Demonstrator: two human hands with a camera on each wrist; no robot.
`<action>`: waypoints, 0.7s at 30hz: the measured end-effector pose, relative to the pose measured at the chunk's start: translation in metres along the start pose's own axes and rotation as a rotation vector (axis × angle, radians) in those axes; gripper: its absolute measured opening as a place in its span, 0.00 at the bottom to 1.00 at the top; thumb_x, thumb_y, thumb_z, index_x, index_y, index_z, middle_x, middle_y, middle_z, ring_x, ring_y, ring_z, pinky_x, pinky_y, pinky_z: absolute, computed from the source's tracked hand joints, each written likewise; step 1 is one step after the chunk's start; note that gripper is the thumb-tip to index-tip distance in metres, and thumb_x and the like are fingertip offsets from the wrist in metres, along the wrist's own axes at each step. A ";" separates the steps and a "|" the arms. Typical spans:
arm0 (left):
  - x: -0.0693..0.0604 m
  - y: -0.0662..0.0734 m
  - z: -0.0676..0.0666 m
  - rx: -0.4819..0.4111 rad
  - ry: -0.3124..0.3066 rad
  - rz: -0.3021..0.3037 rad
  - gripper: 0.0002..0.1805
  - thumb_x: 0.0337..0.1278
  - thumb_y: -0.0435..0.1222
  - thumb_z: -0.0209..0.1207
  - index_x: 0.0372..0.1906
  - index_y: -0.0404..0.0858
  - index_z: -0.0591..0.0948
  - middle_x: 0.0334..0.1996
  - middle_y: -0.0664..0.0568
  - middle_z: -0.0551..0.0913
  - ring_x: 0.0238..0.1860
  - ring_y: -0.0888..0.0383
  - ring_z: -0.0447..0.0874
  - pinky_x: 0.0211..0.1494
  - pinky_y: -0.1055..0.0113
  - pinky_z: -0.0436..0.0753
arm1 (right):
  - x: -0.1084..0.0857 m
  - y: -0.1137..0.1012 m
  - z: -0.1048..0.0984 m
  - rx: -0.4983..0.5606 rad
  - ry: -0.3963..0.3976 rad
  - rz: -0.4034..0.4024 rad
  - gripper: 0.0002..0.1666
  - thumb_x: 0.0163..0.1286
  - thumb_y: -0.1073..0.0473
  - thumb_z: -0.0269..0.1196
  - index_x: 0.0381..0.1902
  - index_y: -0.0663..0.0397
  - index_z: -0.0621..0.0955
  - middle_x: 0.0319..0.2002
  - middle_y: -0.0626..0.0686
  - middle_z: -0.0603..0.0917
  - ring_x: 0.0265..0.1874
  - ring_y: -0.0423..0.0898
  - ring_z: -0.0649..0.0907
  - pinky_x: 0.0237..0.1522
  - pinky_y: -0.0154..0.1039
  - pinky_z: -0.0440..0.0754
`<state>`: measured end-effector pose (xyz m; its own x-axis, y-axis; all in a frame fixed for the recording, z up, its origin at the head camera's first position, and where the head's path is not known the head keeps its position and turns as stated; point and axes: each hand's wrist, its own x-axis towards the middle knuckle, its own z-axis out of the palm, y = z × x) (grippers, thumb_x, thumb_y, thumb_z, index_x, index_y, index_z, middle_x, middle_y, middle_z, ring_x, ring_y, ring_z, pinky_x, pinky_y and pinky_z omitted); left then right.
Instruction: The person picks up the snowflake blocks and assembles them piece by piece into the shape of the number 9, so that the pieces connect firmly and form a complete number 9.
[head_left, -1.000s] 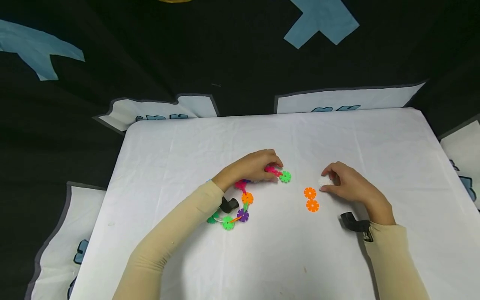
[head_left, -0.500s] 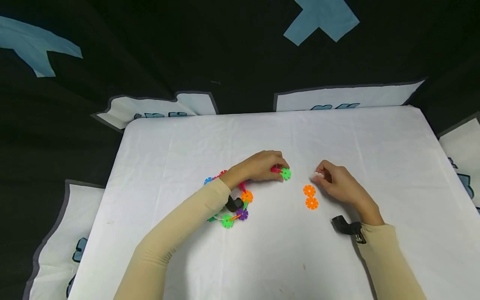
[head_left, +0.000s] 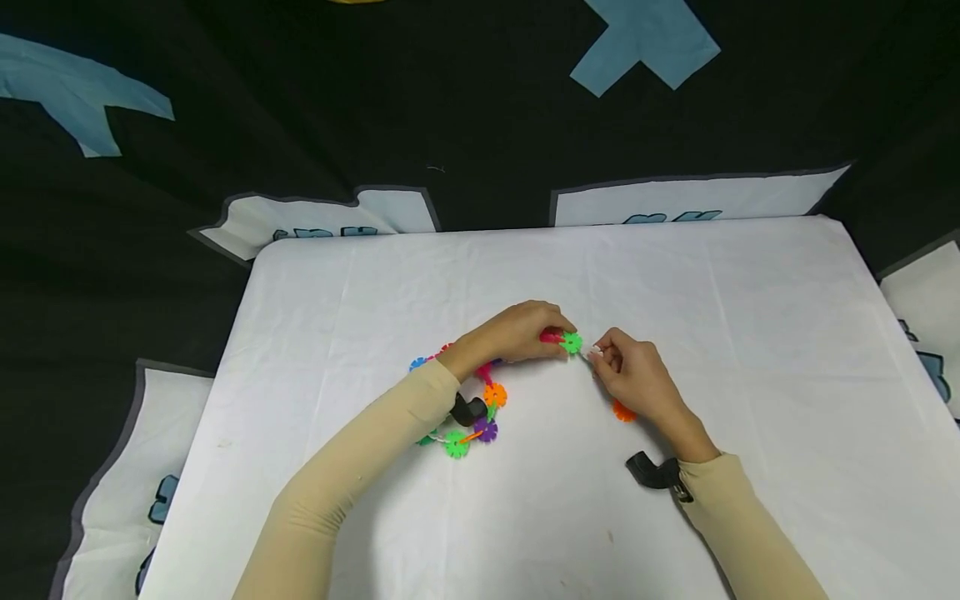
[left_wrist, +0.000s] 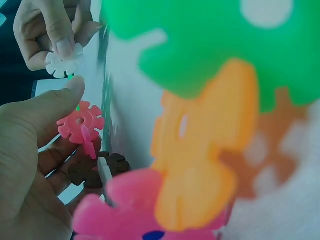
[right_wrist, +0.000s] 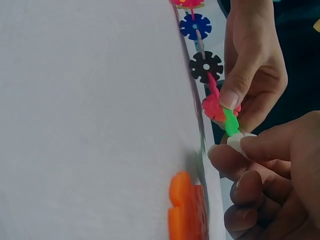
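Note:
Near the table's middle, my left hand [head_left: 517, 333] pinches the end of a chain of notched plastic snowflake discs. A red-pink disc [right_wrist: 212, 106] lies at its fingertips, and a green disc [head_left: 572, 342] sticks out beyond them. From the right, my right hand [head_left: 637, 375] pinches a white notched disc [left_wrist: 64, 61] between thumb and fingers. In the right wrist view the white disc meets the green disc's edge; whether their slots interlock, I cannot tell. The chain continues through a black disc [right_wrist: 206, 66] and a blue disc [right_wrist: 195, 26], partly hidden under my left forearm.
Below my right hand lies an orange disc [head_left: 624, 411], partly covered by it. The chain's rest curves under the left wrist, with a purple disc [head_left: 486, 430] and another green disc [head_left: 456, 444]. A white cloth covers the table [head_left: 525, 525]; a dark curtain hangs behind.
My right hand has carried the white disc leftward from beside the orange discs to the green disc, now covering one orange disc. The left hand shifted slightly right, then stayed in place.

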<state>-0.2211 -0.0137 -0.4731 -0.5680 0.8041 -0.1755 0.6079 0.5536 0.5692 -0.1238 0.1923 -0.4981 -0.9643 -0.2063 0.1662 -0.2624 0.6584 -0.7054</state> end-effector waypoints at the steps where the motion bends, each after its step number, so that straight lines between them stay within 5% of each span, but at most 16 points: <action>1: 0.000 0.000 0.000 -0.002 0.000 -0.006 0.21 0.58 0.44 0.67 0.55 0.42 0.83 0.50 0.54 0.84 0.47 0.62 0.77 0.57 0.68 0.75 | 0.000 0.000 0.001 0.003 0.004 0.003 0.03 0.66 0.65 0.63 0.33 0.57 0.78 0.18 0.46 0.75 0.15 0.37 0.69 0.20 0.31 0.68; 21: 0.002 0.003 0.001 0.021 0.017 0.031 0.19 0.57 0.44 0.68 0.53 0.41 0.85 0.42 0.54 0.85 0.41 0.60 0.76 0.51 0.68 0.75 | -0.002 -0.005 0.013 -0.082 0.067 -0.055 0.08 0.63 0.66 0.66 0.26 0.57 0.79 0.11 0.45 0.70 0.11 0.36 0.65 0.15 0.31 0.61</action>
<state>-0.2194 -0.0099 -0.4728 -0.5579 0.8172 -0.1446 0.6365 0.5331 0.5574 -0.1201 0.1804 -0.5039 -0.9480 -0.1966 0.2502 -0.3140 0.7050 -0.6359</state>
